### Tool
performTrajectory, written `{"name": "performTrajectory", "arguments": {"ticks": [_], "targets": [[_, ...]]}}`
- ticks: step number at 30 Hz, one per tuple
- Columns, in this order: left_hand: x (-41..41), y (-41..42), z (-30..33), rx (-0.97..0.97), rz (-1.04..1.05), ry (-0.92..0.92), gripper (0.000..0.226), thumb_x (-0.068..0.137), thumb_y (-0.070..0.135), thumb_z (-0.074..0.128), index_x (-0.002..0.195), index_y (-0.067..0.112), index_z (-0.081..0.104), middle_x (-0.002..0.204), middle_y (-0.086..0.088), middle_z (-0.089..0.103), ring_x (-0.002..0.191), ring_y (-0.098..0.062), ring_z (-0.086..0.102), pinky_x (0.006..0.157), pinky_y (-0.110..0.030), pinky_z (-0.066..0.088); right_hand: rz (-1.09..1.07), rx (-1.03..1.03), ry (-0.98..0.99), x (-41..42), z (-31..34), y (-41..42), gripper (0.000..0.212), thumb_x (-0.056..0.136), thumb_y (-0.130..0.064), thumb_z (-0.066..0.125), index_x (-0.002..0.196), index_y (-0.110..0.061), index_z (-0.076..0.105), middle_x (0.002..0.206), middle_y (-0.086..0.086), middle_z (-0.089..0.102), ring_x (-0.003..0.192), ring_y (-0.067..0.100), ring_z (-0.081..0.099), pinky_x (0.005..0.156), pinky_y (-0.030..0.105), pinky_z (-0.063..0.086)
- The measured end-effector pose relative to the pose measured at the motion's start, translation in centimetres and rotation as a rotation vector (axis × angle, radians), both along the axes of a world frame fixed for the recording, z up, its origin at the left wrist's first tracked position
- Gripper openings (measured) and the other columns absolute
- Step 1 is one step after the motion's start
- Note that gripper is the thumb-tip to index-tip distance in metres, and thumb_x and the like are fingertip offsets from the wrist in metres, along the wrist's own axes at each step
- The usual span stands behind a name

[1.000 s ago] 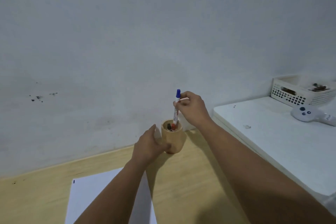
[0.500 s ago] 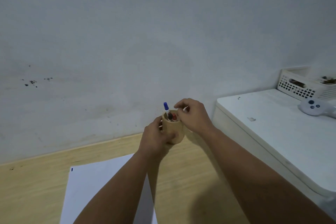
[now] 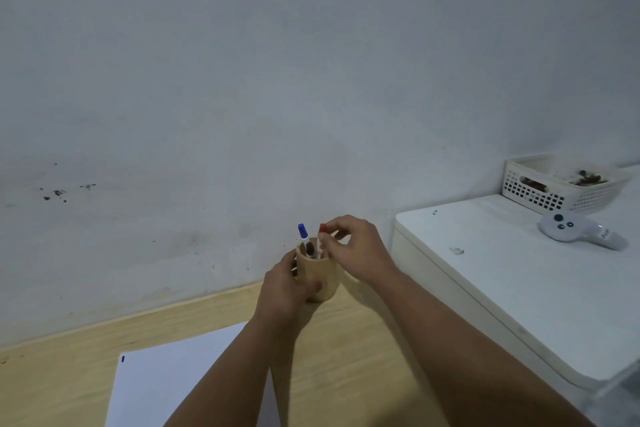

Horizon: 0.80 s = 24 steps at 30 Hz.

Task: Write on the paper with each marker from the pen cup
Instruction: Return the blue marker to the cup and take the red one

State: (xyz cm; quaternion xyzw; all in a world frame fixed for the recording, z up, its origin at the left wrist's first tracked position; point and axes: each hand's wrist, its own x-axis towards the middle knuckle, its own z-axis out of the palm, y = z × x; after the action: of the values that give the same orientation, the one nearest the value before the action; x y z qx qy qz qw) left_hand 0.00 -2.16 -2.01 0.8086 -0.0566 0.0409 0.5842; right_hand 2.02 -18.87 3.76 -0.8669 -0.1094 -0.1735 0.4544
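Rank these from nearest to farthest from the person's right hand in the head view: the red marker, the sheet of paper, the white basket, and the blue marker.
From the right hand:
1. Red marker, pinched in its fingertips above the pen cup.
2. Blue marker, standing in the cup just left of the red one.
3. Sheet of paper, down-left on the wooden desk.
4. White basket, far right against the wall.

Right hand (image 3: 356, 250) pinching red marker (image 3: 322, 229)
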Motion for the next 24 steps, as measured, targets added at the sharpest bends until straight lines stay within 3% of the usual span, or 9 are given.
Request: {"name": "performTrajectory", "arguments": {"ticks": [3, 6, 8, 11, 13, 16, 18, 21, 24], "targets": [[0.1, 0.6, 1.4, 0.095, -0.046, 0.036, 0.067, 0.082, 0.005, 0.084, 0.135, 0.034, 0.056, 0.118, 0.014, 0.067, 0.105, -0.008, 0.068, 0.068, -0.01, 0.051, -0.007, 0.068, -0.033, -0.1, 1.9, -0.1, 0.014, 0.101, -0.022, 0.073, 0.111, -0.018, 0.081, 0.101, -0.006, 0.079, 0.097, 0.007, 0.072, 0.08, 0.009, 0.048], [-0.2, 2.1, 2.9, 0.294, -0.005, 0.064, 0.072, 0.084, 0.028, 0.084, 0.149, 0.022, 0.054, 0.142, 0.002, 0.063, 0.127, -0.024, 0.063, 0.096, -0.033, 0.054, -0.012, 0.128, -0.077, -0.4, 4.8, 0.0, 0.014, 0.101, -0.021, 0.072, 0.111, -0.017, 0.08, 0.102, -0.005, 0.081, 0.097, 0.005, 0.074, 0.077, 0.003, 0.049], [-1.0, 3.4, 4.6, 0.367, 0.085, 0.048, 0.066, 0.089, 0.043, 0.078, 0.146, 0.014, 0.06, 0.146, -0.007, 0.063, 0.127, -0.025, 0.064, 0.103, -0.037, 0.05, -0.003, 0.173, -0.098, -0.7, 6.7, 0.6, 0.011, 0.102, -0.022, 0.07, 0.11, -0.017, 0.078, 0.1, -0.002, 0.082, 0.098, 0.01, 0.076, 0.078, 0.006, 0.052], [-2.7, 5.8, 7.9, 0.392, 0.157, -0.037, 0.052, 0.095, 0.058, 0.064, 0.12, 0.013, 0.075, 0.124, -0.005, 0.075, 0.115, -0.023, 0.068, 0.095, -0.036, 0.052, 0.081, 0.236, -0.064, -1.8, 8.9, 2.4, 0.008, 0.106, -0.024, 0.066, 0.106, -0.023, 0.074, 0.088, -0.003, 0.078, 0.092, 0.022, 0.079, 0.086, 0.027, 0.061], [-3.9, 7.8, 9.8, 0.393, 0.194, -0.055, 0.056, 0.097, 0.063, 0.055, 0.101, 0.011, 0.075, 0.102, -0.004, 0.078, 0.098, -0.025, 0.072, 0.089, -0.042, 0.058, 0.178, 0.257, 0.048, -3.1, 9.4, 4.1, 0.011, 0.107, -0.027, 0.065, 0.105, -0.025, 0.076, 0.087, 0.001, 0.074, 0.077, 0.021, 0.077, 0.079, 0.035, 0.062], [-6.0, 10.9, 11.8, 0.313, 0.216, -0.052, 0.063, 0.095, 0.069, 0.047, 0.09, 0.012, 0.074, 0.092, 0.003, 0.077, 0.085, -0.021, 0.075, 0.085, -0.049, 0.062, 0.286, 0.296, 0.274, -5.6, 8.4, 7.3, 0.015, 0.106, -0.023, 0.066, 0.109, -0.02, 0.08, 0.09, 0.004, 0.071, 0.064, 0.014, 0.064, 0.065, 0.029, 0.056], [-8.1, 12.8, 12.4, 0.262, 0.217, -0.04, 0.062, 0.099, 0.067, 0.046, 0.091, 0.012, 0.074, 0.093, 0.002, 0.077, 0.082, -0.021, 0.076, 0.084, -0.045, 0.063, 0.334, 0.33, 0.361, -7.2, 6.9, 9.6, 0.015, 0.103, -0.016, 0.068, 0.108, -0.018, 0.082, 0.092, 0.004, 0.073, 0.067, 0.015, 0.062, 0.068, 0.031, 0.054], [-10.9, 15.1, 12.4, 0.22, 0.155, 0.027, 0.064, 0.101, 0.065, 0.046, 0.093, 0.008, 0.073, 0.09, -0.006, 0.075, 0.072, -0.024, 0.07, 0.069, -0.037, 0.062, 0.402, 0.288, 0.428, -9.6, 5.0, 12.6, 0.018, 0.099, -0.013, 0.07, 0.111, -0.019, 0.081, 0.098, 0.006, 0.082, 0.074, 0.014, 0.069, 0.072, 0.03, 0.055], [-12.9, 17.2, 11.4, 0.291, 0.06, 0.089, 0.051, 0.104, 0.057, 0.046, 0.092, 0.015, 0.073, 0.082, -0.006, 0.07, 0.06, -0.015, 0.058, 0.062, -0.032, 0.06, 0.458, 0.275, 0.458, -11.5, 3.3, 15.0, 0.017, 0.099, -0.015, 0.074, 0.114, -0.01, 0.077, 0.101, 0.006, 0.083, 0.073, 0.012, 0.07, 0.071, 0.026, 0.054]]}}
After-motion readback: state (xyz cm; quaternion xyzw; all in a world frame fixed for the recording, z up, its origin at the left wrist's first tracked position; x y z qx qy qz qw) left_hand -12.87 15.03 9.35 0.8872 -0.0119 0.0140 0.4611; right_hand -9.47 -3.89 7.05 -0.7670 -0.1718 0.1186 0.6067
